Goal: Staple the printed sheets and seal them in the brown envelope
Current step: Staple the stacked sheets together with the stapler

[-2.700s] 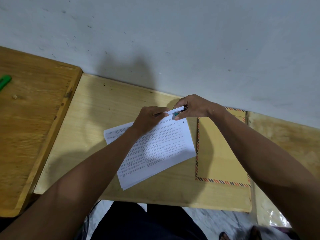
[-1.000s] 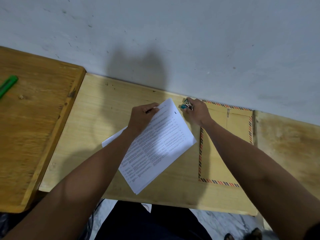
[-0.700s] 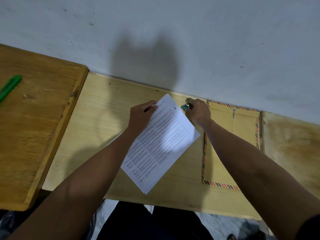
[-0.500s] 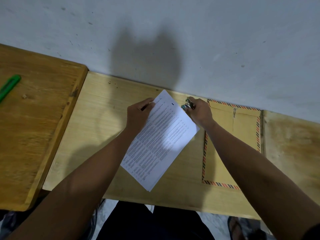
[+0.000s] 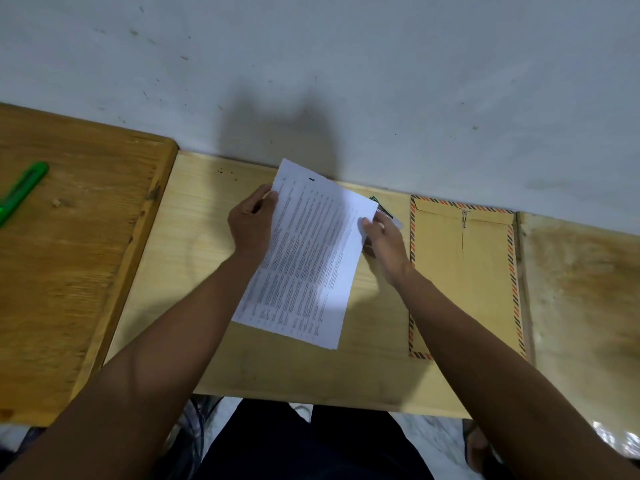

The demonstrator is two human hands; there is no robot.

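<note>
Sheets: one stapled set of printed sheets [image 5: 308,258] — centre of the light desk [image 5: 194,237].
Left hand [image 5: 251,225]: grips its 9 o'clock edge.
Right hand [image 5: 382,237]: pinches its 3 o'clock edge.
Envelope: one brown envelope [image 5: 464,271] — flat, 3 o'clock.
Stapler [image 5: 384,211]: one, at 2 o'clock.

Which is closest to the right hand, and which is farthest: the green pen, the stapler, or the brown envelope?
From the right hand:
1. Stapler, just behind its fingers.
2. Brown envelope, lying to the hand's right.
3. Green pen, far left on the darker desk.
</note>
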